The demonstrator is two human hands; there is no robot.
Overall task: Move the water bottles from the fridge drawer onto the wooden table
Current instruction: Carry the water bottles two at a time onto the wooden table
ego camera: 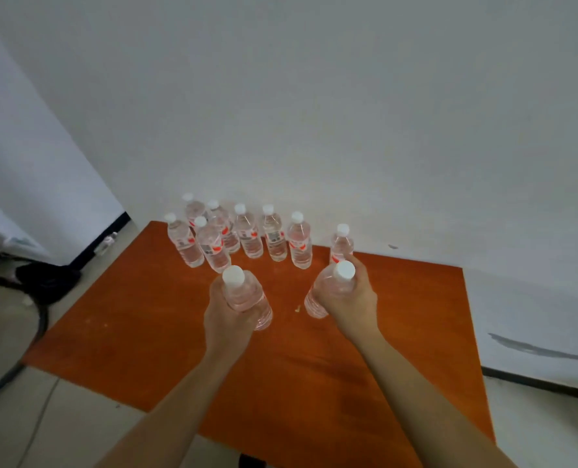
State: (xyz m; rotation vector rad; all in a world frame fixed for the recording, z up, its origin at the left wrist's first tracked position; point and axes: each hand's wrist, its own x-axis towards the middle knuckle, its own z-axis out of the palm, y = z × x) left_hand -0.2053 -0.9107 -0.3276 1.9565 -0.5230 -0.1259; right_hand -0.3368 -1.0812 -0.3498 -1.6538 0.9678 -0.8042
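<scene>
Ten water bottles, eight standing bottles (274,238) upright at table (139,319) far edge, left hand (225,320) gripping left bottle (247,298), right hand (353,300) gripping right bottle (316,300), both over table middle, roughly upright, caps up

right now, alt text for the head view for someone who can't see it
The left hand grips one white-capped water bottle and the right hand a second bottle over an orange wooden table. Eight more bottles stand upright near its far edge, by a white wall.

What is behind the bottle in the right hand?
One upright bottle stands just behind the held bottle; the right hand covers its lower part, so its base is unseen.
</scene>
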